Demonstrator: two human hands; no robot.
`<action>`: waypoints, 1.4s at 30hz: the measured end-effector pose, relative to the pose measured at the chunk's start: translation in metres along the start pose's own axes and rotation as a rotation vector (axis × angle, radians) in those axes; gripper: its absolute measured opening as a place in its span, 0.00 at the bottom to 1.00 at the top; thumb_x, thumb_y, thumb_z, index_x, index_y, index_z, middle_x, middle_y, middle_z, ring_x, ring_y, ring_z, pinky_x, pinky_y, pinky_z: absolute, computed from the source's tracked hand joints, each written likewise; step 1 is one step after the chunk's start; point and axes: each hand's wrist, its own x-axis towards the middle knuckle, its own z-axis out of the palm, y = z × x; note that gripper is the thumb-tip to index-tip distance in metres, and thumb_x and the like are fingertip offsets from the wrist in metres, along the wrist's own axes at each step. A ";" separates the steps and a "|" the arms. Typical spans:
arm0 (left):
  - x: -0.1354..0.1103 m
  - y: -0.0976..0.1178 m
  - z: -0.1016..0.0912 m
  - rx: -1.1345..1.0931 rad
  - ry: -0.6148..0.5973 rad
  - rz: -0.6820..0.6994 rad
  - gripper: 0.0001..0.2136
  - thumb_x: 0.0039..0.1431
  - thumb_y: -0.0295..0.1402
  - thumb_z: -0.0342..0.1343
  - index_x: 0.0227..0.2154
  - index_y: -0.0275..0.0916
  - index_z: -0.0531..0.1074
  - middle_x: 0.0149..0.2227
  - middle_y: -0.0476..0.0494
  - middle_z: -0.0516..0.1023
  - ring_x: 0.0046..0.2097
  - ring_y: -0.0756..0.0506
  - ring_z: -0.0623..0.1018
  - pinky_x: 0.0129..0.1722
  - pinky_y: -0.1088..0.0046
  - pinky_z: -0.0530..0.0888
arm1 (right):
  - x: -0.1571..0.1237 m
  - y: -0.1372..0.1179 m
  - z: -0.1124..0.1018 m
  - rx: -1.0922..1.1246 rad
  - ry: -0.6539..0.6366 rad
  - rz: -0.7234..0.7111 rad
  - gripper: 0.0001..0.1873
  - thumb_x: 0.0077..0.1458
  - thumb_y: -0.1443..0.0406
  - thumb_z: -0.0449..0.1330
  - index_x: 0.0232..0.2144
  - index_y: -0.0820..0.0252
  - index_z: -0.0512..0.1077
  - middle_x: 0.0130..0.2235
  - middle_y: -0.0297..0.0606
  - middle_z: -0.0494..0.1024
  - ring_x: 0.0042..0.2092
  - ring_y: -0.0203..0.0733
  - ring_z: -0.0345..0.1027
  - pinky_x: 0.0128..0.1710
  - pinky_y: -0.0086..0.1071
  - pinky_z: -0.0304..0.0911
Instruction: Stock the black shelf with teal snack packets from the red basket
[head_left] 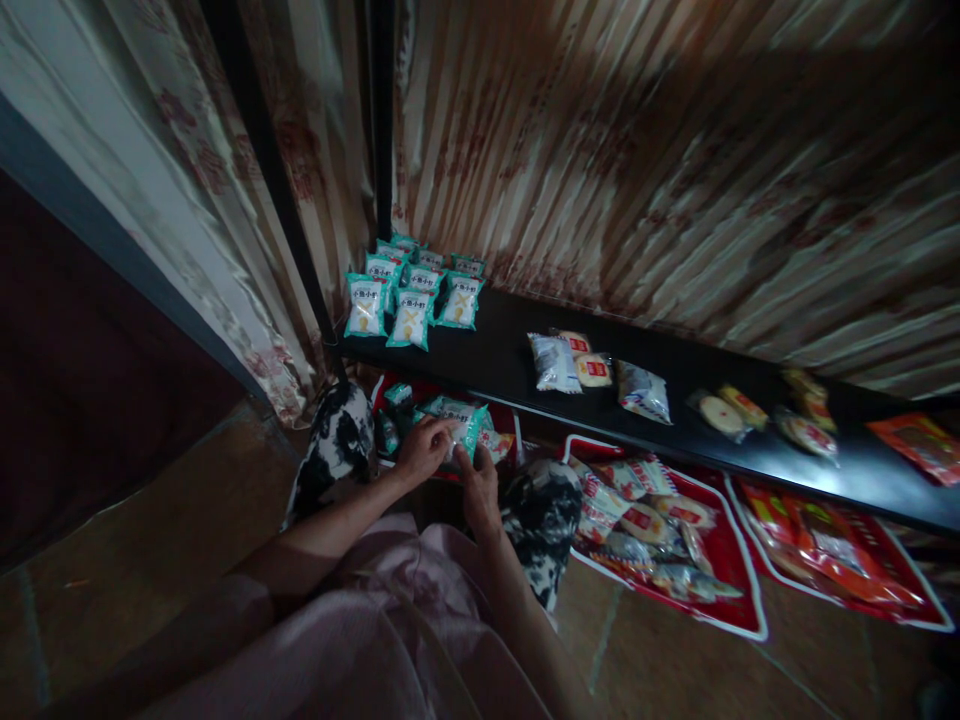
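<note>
My left hand [421, 449] and my right hand [480, 488] meet low in front of me, both closed on a teal snack packet [466, 428]. They hover over a red tray [431, 392] on the floor that holds more teal packets. Above it, on the left end of a black shelf [510, 360], stands a cluster of several matching teal packets [411, 290]. My knees in black-and-white patterned fabric flank the hands.
Further right on the black shelf lie assorted wrapped snacks [592, 372] and round biscuits [721, 414]. Below it two red trays [731, 560] hold mixed packets. Striped curtains hang behind. The floor is tiled.
</note>
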 end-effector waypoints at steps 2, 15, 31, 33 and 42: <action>0.001 0.000 0.000 -0.007 0.035 -0.031 0.15 0.52 0.24 0.51 0.41 0.41 0.76 0.35 0.45 0.72 0.39 0.46 0.72 0.46 0.70 0.68 | 0.001 0.004 -0.001 0.025 0.016 0.020 0.27 0.46 0.50 0.61 0.43 0.63 0.71 0.41 0.42 0.78 0.43 0.46 0.70 0.45 0.38 0.64; 0.004 -0.015 -0.001 -0.444 0.005 -0.422 0.18 0.49 0.41 0.61 0.42 0.39 0.74 0.43 0.42 0.78 0.49 0.40 0.74 0.51 0.65 0.68 | 0.003 0.001 -0.005 0.084 -0.021 0.065 0.31 0.46 0.49 0.61 0.48 0.62 0.70 0.47 0.42 0.77 0.48 0.49 0.70 0.46 0.37 0.66; 0.022 0.002 -0.002 -0.108 0.087 -0.291 0.25 0.55 0.46 0.49 0.50 0.35 0.69 0.49 0.38 0.76 0.52 0.40 0.74 0.52 0.66 0.69 | 0.030 -0.015 -0.004 -0.192 -0.054 -0.156 0.28 0.47 0.46 0.58 0.39 0.63 0.74 0.39 0.45 0.79 0.39 0.49 0.73 0.37 0.35 0.68; 0.025 0.004 -0.004 -0.097 0.099 -0.276 0.25 0.54 0.46 0.50 0.49 0.35 0.69 0.48 0.38 0.77 0.51 0.40 0.74 0.50 0.66 0.70 | 0.037 -0.017 -0.006 -0.229 -0.091 -0.162 0.28 0.47 0.46 0.58 0.38 0.64 0.74 0.37 0.45 0.80 0.36 0.49 0.73 0.34 0.34 0.68; 0.040 0.012 -0.011 -0.047 0.111 -0.219 0.21 0.55 0.43 0.50 0.49 0.38 0.69 0.47 0.41 0.77 0.50 0.41 0.75 0.50 0.68 0.69 | 0.064 -0.036 -0.011 -0.341 -0.195 -0.167 0.27 0.47 0.46 0.58 0.40 0.61 0.75 0.37 0.44 0.81 0.38 0.50 0.75 0.38 0.36 0.68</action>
